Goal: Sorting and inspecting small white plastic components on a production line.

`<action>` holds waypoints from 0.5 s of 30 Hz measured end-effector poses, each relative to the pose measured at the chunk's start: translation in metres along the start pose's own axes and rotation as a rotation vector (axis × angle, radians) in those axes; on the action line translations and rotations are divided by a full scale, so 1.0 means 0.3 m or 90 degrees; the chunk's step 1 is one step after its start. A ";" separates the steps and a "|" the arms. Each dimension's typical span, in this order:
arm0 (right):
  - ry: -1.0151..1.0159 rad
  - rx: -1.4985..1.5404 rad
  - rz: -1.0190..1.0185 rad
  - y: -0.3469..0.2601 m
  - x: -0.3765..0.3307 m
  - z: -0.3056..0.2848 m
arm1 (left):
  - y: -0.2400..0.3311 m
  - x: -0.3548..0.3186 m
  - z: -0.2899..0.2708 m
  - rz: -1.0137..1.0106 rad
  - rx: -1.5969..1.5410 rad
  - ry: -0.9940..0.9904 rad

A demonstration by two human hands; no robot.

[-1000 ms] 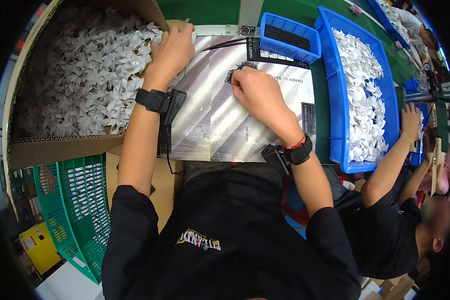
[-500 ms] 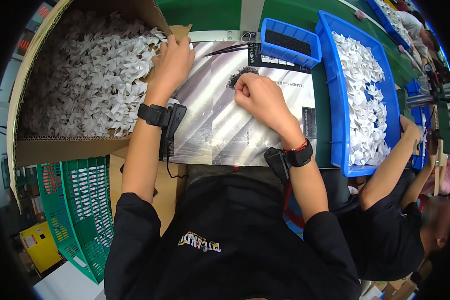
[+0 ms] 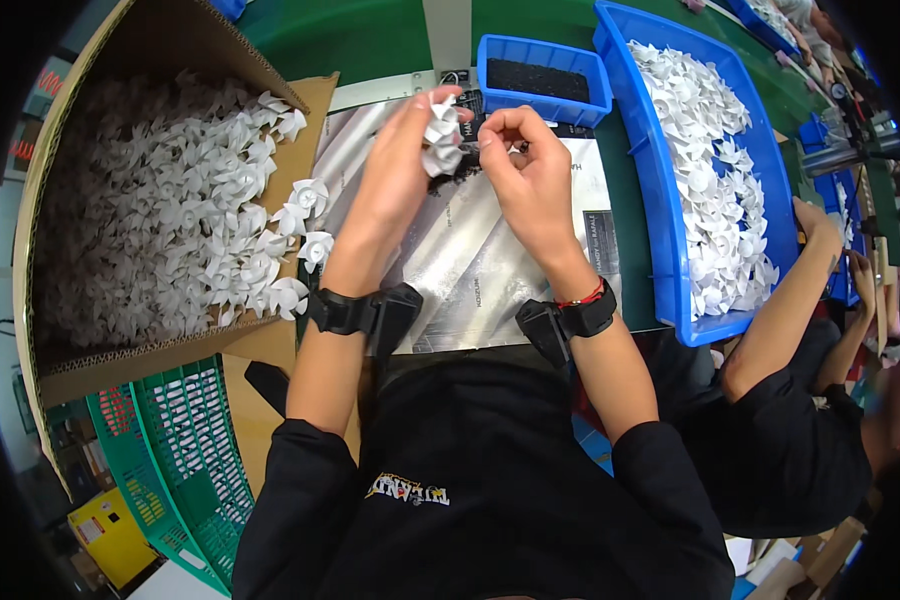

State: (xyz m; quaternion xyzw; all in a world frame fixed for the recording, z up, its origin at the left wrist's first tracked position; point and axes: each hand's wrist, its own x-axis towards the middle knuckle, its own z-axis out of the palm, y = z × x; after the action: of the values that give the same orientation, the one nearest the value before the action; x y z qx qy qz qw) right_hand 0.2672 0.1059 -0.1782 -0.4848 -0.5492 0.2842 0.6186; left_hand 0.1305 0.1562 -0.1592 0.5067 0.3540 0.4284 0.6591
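Note:
My left hand [image 3: 398, 165] is raised over the silvery printed sheet, its fingers curled round a few small white fan impellers [image 3: 442, 140]. Just to its right, my right hand [image 3: 532, 172] has thumb and forefinger pinched together; a small dark bit shows by the fingers, too small to name. Below and between the hands lies a pile of tiny black parts [image 3: 456, 182], partly covered by my left hand. A cardboard box [image 3: 170, 365] on the left, tipped toward me, is heaped with the same white impellers [image 3: 210, 220]. Several loose impellers [image 3: 308, 198] lie at its open edge.
A small blue bin [image 3: 550, 106] of black parts stands at the back. On the right is a long blue tray [image 3: 672, 215] of white impellers, with a co-worker's arm [image 3: 785, 305] beside it. A green plastic crate [image 3: 185, 450] stands below the box.
My left hand has come from the box's edge to the middle, now with white impellers in it. My right hand has lifted slightly, still pinched. More impellers lie at the box's opening.

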 end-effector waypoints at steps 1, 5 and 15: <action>0.014 -0.003 -0.007 0.005 0.003 -0.003 | -0.025 0.001 0.022 -0.018 -0.086 -0.025; 0.019 -0.005 0.030 0.008 0.012 -0.003 | -0.040 -0.006 0.061 -0.064 -0.213 -0.054; -0.031 0.009 0.066 0.004 -0.002 0.015 | -0.057 -0.031 0.035 -0.041 -0.191 -0.086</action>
State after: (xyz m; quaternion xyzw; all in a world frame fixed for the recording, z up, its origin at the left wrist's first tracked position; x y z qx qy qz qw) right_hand 0.2631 0.1071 -0.1798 -0.5013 -0.5359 0.3316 0.5929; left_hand 0.1400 0.1419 -0.1731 0.4187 0.2569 0.4202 0.7630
